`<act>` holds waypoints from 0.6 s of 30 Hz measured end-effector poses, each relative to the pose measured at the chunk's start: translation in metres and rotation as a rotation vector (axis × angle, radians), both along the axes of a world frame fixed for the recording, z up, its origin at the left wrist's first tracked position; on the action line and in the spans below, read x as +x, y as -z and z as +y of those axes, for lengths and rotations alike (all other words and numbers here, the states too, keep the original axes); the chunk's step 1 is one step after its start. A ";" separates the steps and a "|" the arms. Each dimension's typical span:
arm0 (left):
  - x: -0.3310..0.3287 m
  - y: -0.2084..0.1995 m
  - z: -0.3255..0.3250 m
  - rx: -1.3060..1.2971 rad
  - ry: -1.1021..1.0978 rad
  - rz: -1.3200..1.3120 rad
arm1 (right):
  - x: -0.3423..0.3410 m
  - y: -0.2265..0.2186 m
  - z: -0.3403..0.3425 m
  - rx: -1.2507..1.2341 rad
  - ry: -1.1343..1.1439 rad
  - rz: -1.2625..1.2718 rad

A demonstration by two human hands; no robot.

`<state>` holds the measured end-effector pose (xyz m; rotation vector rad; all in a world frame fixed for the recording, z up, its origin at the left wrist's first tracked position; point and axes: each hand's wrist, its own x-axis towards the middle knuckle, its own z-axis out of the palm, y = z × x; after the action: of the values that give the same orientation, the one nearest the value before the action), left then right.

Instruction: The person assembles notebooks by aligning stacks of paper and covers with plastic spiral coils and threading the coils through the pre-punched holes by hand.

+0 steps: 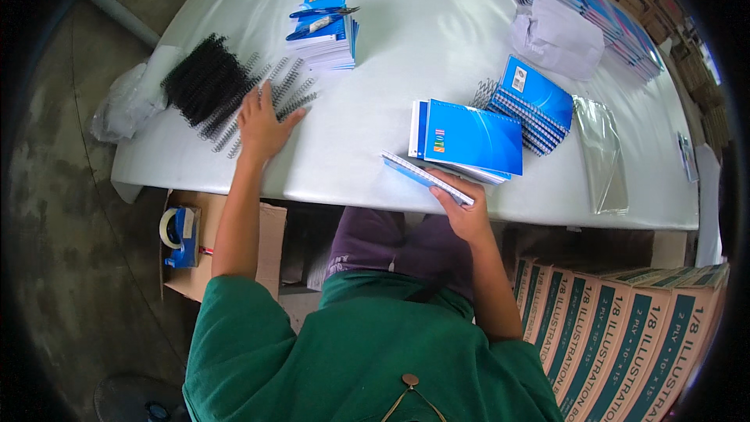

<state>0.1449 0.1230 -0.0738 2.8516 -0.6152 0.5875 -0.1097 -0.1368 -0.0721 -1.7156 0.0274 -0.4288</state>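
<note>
My left hand (264,126) rests over several loose wire spiral coils (293,90), its fingers stretched out and thumb apart. Beside it lies a dense heap of black spiral coils (205,78). In my right hand (469,215) a thin blue notebook (418,172) is held tilted on edge, its row of punched holes facing up. Just behind that notebook sits a stack of blue notebooks (473,137). To its right, coil-bound notebooks (535,101) are piled, with a few loose coils (486,92) poking out at their left.
Blue-handled pliers (322,12) lie on another notebook stack (328,53) at the back. White paper (558,35) and more notebooks (601,12) stand far right, near clear plastic sleeves (598,156). A blue tape dispenser (182,238) sits below the table's left edge; cartons (617,328) are lower right.
</note>
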 end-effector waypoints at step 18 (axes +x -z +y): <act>0.020 -0.006 0.031 0.007 -0.188 0.149 | 0.000 0.004 0.001 0.016 0.045 -0.012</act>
<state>0.1648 0.1545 -0.0683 2.9453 -0.3282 0.3939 -0.1093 -0.1354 -0.0766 -1.6988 0.0614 -0.4711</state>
